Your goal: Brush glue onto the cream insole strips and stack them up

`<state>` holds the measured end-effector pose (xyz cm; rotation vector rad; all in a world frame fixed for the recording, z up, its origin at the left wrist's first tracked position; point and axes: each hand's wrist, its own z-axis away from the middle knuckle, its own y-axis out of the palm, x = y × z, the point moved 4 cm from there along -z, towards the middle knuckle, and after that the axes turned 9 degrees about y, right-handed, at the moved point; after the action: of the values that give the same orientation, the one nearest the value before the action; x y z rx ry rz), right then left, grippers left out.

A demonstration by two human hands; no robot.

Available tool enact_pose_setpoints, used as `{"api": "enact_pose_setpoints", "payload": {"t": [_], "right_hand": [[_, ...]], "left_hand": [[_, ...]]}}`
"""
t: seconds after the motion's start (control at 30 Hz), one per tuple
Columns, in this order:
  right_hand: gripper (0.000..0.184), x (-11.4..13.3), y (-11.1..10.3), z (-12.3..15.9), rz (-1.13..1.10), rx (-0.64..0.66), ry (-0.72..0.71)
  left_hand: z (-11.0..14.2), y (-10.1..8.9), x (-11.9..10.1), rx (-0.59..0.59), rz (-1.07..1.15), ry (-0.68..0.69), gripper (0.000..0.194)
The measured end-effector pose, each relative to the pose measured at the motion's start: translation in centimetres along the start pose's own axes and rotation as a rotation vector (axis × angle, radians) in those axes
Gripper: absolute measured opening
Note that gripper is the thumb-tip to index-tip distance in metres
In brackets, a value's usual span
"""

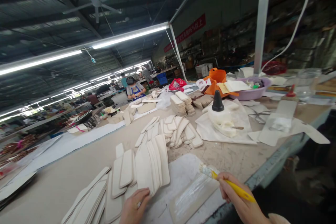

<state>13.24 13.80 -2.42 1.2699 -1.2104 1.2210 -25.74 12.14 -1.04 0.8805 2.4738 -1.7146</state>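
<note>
In my right hand (237, 196) is a brush with a yellow handle (240, 190). Its white-smeared bristles (206, 170) touch the far end of a flat beige piece (193, 196), whose surface shines with wet streaks. That piece lies on a pale sheet (183, 164) at the table's near side. My left hand (135, 205) has its fingers bent and closed at the lower corner of a fanned row of cream-coloured pieces (151, 164). More rounded cream pieces (91, 199) overlap to the left of it.
A white container with a black cone top (217, 108) stands on plastic at the right. Behind it are a purple basin (252, 89) and an orange bag (216, 80). Stacked pieces (181, 103) sit farther back. A person (135, 89) works beyond the table; a metal post (261, 24) rises at right.
</note>
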Motion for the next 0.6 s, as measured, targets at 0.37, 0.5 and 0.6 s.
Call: {"api": "enact_pose_setpoints", "payload": {"t": [0.37,0.5,0.6], "right_hand": [[0.025,0.7,0.0,-0.1,0.022,-0.011,0.005],[0.025,1.3,0.0,-0.1,0.014,-0.036,-0.007],[0.022,1.7,-0.5,-0.3,-0.04,-0.107,-0.078]], "left_hand": [[-0.4,0.2,-0.1,-0.011,0.021,-0.002,0.021],[-0.7,-1.0,-0.5,-0.142,-0.03,-0.042,0.023],[-0.7,-3.4,-2.0,-0.278,-0.14,-0.163,0.025]]}}
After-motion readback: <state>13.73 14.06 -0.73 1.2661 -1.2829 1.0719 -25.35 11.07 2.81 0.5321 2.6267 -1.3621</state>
